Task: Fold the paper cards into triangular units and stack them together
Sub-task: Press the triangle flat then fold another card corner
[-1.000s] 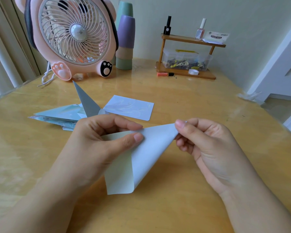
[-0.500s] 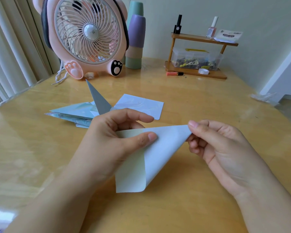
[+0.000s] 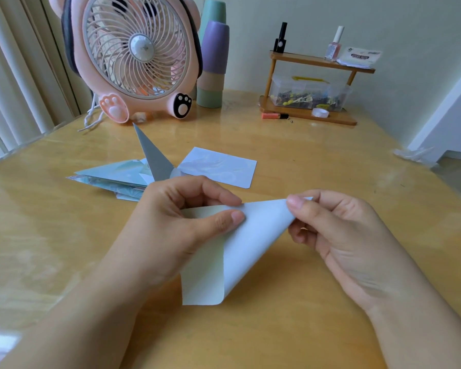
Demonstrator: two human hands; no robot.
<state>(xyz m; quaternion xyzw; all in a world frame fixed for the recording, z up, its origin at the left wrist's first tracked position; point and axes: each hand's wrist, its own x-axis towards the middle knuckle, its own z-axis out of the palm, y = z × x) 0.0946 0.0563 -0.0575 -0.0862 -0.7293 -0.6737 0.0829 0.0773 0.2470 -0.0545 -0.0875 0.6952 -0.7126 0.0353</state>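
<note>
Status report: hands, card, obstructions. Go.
Left hand and right hand pinch pale blue paper card, bent over, uncreased. Folded blue triangular units behind. Nothing blocking.

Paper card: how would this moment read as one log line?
step: folding | left hand: pinches paper card | right hand: pinches corner | fold: uncreased

A pink bear-shaped desk fan (image 3: 136,49) stood at the back of the wooden table (image 3: 317,161), its white cord (image 3: 91,119) trailing left. Stacked pastel cups (image 3: 213,62) rose beside it. A small wooden shelf (image 3: 314,75) carried nail polish bottles (image 3: 335,43), a clear plastic box (image 3: 306,93) and a tape roll (image 3: 320,112).
</note>
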